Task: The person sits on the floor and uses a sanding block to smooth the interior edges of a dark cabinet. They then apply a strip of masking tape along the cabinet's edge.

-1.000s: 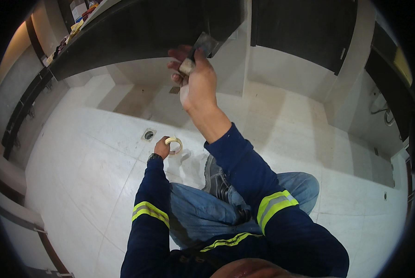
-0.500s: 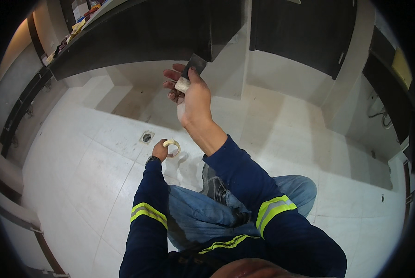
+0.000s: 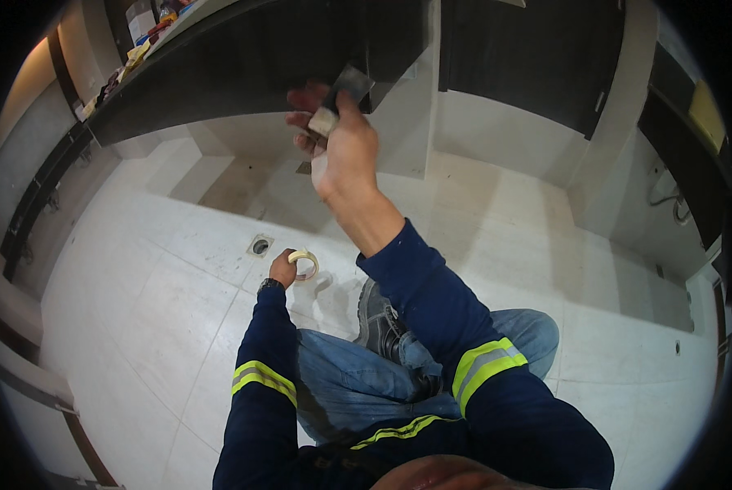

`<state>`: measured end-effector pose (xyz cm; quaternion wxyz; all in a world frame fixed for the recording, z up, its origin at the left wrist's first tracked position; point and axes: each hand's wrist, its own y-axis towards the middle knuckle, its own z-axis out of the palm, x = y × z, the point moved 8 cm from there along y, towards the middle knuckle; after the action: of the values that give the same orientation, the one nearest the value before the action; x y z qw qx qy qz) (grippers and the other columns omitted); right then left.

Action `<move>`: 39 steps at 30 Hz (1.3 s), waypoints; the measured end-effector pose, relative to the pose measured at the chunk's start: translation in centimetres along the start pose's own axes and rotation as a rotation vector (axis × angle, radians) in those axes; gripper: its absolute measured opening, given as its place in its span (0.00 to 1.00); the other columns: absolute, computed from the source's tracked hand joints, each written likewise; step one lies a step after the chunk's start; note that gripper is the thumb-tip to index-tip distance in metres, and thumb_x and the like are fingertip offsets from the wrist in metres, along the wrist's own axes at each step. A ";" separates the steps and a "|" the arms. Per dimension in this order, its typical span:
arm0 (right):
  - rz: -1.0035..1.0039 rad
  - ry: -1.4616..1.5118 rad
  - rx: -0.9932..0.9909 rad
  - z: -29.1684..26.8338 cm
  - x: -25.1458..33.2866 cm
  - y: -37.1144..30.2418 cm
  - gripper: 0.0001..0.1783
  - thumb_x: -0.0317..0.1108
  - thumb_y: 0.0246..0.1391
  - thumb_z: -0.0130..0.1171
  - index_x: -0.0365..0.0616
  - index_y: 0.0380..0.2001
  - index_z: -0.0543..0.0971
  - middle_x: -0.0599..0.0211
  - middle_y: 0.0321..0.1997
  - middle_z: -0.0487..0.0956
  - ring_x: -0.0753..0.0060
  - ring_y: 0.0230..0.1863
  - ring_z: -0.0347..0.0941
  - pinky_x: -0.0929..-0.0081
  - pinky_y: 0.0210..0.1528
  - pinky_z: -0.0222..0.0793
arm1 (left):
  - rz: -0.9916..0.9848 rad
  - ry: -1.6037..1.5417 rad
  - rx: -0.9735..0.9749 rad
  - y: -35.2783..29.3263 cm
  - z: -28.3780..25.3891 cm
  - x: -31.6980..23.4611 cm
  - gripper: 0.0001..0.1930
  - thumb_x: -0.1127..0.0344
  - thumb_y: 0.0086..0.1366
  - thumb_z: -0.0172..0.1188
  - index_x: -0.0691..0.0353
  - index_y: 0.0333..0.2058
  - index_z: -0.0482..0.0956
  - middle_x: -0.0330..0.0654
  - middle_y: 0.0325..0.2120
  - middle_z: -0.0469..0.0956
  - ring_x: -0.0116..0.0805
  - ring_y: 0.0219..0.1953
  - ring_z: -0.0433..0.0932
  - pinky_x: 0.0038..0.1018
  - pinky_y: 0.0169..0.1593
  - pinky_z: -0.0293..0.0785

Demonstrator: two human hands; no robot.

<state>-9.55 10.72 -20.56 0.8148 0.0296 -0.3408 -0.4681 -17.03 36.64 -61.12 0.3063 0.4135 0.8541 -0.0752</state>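
Observation:
Raised in front of the dark counter front (image 3: 219,69), my right hand (image 3: 348,147) is closed on a scraper (image 3: 353,84). The tool has a flat grey blade and a short pale handle, partly covered by my thumb and palm. Its blade is up by the counter's lower corner; whether it touches the panel I cannot tell. Lower and to the left, my left hand (image 3: 282,268) grips a roll of cream masking tape (image 3: 305,265) by its side, held above the floor. That hand's fingers are mostly hidden from above.
A square floor drain (image 3: 260,245) is set in the pale tiles beyond my left hand. My bent leg and dark shoe (image 3: 376,321) are below my right forearm. Assorted items (image 3: 137,55) lie on the counter top at far left. A dark door (image 3: 533,61) stands at the back right.
My right hand has moved slightly up and away with the scraper, and the blade has tilted so it catches more light. My left hand and the tape have barely moved.

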 end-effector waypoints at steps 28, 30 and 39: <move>0.203 -0.640 0.344 -2.6 -4.5 -2.4 0.23 0.50 0.77 0.40 0.49 0.53 0.80 0.70 0.36 0.82 0.80 0.32 0.76 0.78 0.33 0.67 | -0.121 0.104 0.363 -30.5 4.2 18.7 0.24 0.56 0.67 0.63 0.67 0.55 0.79 0.58 0.47 0.84 0.52 0.54 0.82 0.41 0.57 0.77; 0.287 -0.858 0.461 -4.0 -5.1 -2.6 0.24 0.52 0.76 0.42 0.45 0.54 0.79 0.74 0.30 0.78 0.81 0.29 0.73 0.81 0.31 0.66 | -0.271 0.119 0.439 -34.2 5.7 20.9 0.25 0.54 0.67 0.63 0.67 0.55 0.79 0.58 0.48 0.83 0.51 0.55 0.82 0.40 0.58 0.77; 0.333 -0.954 0.636 -11.7 1.3 -4.1 0.20 0.45 0.72 0.50 0.37 0.47 0.79 0.66 0.32 0.80 0.77 0.29 0.75 0.75 0.31 0.71 | -0.336 -0.073 -0.002 -23.1 -7.8 7.4 0.30 0.46 0.68 0.64 0.67 0.57 0.80 0.58 0.55 0.81 0.50 0.59 0.79 0.38 0.62 0.73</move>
<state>-5.32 4.27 -30.40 0.5853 0.0048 -0.7927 -0.1704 -41.52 29.60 -62.08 0.3205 0.2618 0.8996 -0.1394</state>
